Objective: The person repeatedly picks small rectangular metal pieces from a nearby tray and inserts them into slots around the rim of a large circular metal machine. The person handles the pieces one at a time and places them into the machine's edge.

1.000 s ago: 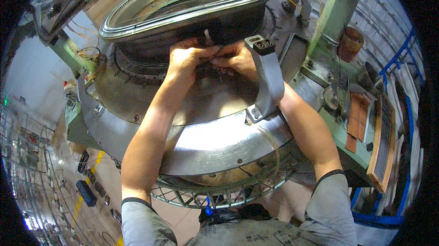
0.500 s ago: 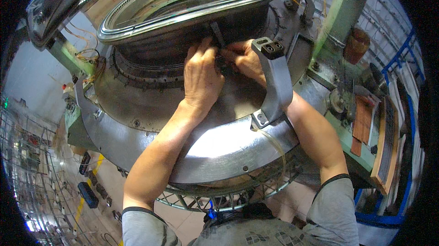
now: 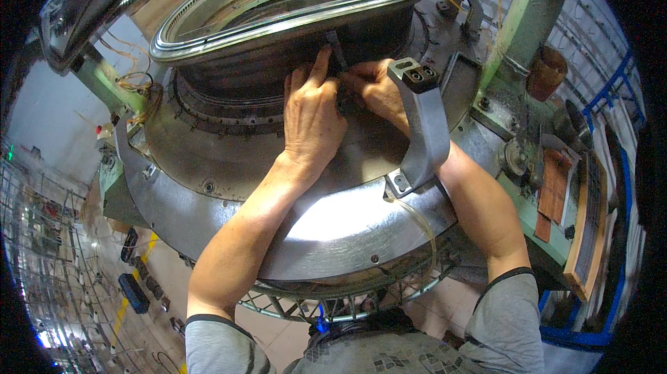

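My left grip [image 3: 313, 117] was in front of the drum [image 3: 240, 74], its index finger stretched up beside a thin grey strip [image 3: 336, 49] and its other fingers bent; its back faced me, so I could not tell whether it pinched anything. My right grip [image 3: 377, 89] was just beside it, thumb and fingers curled together at the strip's lower end; I could not tell whether they were pinching it. The strip stood slightly tilted against the drum's wall, just above both grips.

The grey bracket [image 3: 429, 124] stood in the way, rising close to the right grip and hiding part of that forearm. Its foot was on the bright ring [image 3: 333, 231], below both grips, with a clear hose [image 3: 425, 228] hanging from there. Above them ran the drum's metal rim [image 3: 306, 24].

Farther right of my right grip were a green post [image 3: 517, 33], a brown pot [image 3: 547, 74] and a wood-framed panel [image 3: 587, 228]. Wires [image 3: 139, 83] hung well left of my left grip.
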A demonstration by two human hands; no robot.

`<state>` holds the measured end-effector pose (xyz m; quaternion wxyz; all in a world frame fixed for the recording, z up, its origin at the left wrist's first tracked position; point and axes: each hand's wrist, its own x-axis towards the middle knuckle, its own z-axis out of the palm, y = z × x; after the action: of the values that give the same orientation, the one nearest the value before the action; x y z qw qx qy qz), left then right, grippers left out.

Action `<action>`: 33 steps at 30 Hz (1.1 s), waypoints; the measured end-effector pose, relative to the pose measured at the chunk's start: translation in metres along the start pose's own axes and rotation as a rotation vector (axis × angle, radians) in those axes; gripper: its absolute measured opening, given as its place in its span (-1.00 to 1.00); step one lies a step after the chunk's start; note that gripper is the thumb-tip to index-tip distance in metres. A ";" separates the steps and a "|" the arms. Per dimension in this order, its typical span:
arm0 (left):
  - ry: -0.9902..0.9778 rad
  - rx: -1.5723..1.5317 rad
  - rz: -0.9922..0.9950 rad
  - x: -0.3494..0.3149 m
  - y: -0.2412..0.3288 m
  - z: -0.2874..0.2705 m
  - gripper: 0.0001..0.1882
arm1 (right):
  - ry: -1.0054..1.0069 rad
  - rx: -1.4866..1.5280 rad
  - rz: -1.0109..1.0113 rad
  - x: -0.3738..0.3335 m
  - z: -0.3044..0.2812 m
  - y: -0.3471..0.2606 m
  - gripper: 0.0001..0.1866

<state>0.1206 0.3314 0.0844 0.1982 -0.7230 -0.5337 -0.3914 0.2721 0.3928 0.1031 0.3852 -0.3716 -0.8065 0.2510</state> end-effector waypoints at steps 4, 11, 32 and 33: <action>-0.006 0.001 0.004 0.000 0.001 -0.002 -0.63 | 0.013 -0.035 -0.015 -0.001 -0.002 0.002 -0.72; -0.030 -0.005 -0.009 0.000 0.001 0.000 -0.67 | -0.034 0.233 0.160 0.016 0.018 0.032 -0.74; -0.074 0.038 0.004 0.001 0.003 -0.002 -0.58 | -0.016 0.106 0.105 0.019 0.019 0.036 -0.71; -0.077 0.043 0.004 0.001 0.003 -0.003 -0.57 | -0.016 0.104 0.104 0.019 0.018 0.036 -0.71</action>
<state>0.1223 0.3287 0.0871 0.1936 -0.7341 -0.5479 -0.3515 0.2635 0.4271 0.0762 0.3842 -0.3907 -0.7749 0.3153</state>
